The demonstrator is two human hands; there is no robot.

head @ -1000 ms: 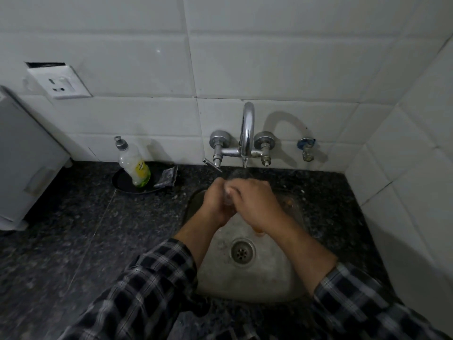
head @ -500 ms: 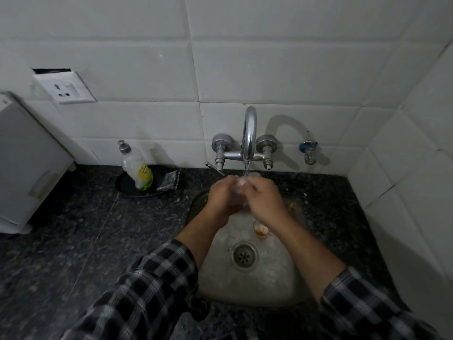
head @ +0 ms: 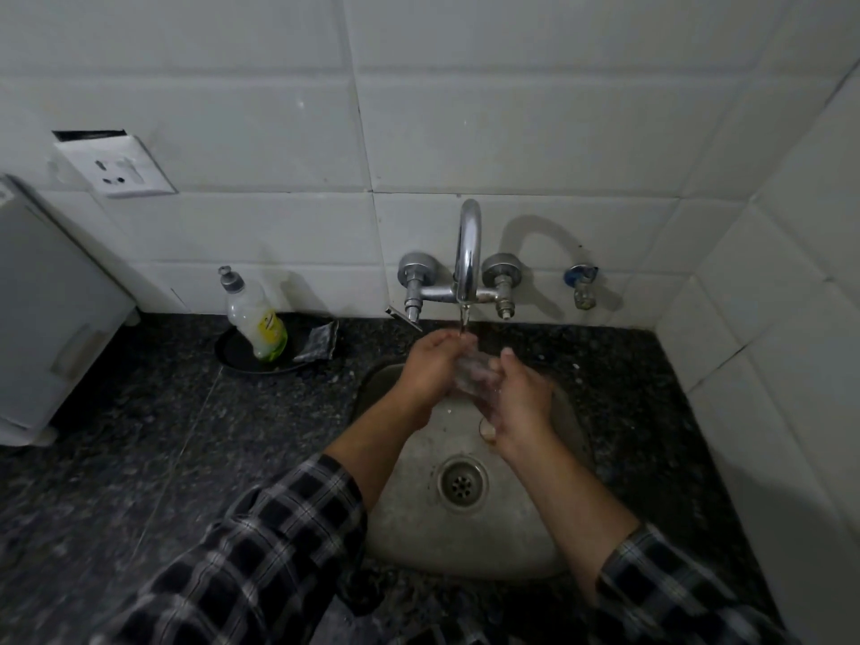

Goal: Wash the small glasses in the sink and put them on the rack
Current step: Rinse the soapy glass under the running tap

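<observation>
Two hands share one clear small glass [head: 472, 372] above the sink [head: 419, 528], just under the thin stream from the tap [head: 467, 253]: the left hand [head: 430, 370] curls its grip over one side and the right hand [head: 521, 398] cups the other. Its long axis seems to lie tilted across between the palms, though blur hides which end is the mouth. A second glass [head: 486, 430] sits half hidden on the sink floor, while a black dish [head: 232, 358] on the bench [head: 139, 435] holds a soap bottle [head: 258, 323] and a dark pad [head: 321, 342].

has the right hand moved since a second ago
Yes. The right hand has slid right, away from the faucet spout, uncovering the glass.
</observation>
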